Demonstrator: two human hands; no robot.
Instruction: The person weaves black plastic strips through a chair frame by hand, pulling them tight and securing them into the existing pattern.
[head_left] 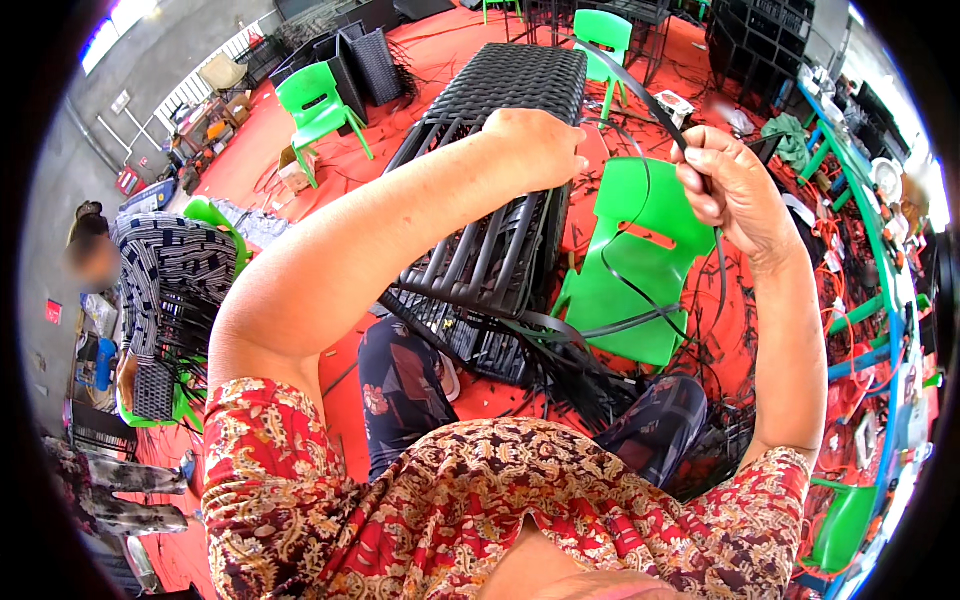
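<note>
A black woven furniture piece [520, 75] stands in front of me, its upper part covered in tight weave and its nearer part showing bare dark bars. My left hand [535, 150] is over its right side, fingers curled in. What they grip is hidden, though a thin strand starts close by. Raised to the right, my right hand [730, 190] pinches a flat black plastic strip [640, 92] between thumb and fingers. The strip arcs up and away to the left, and loose lengths loop down below the hand, across a green plastic chair [650, 205].
Strip scraps litter the red floor [235, 155]. Several more green chairs [315, 100] stand around. Left, a seated person in a patterned top [180, 250] handles a dark woven piece. A cluttered bench with a blue-green frame [870, 250] runs along the right. More black furniture [765, 50] stands behind.
</note>
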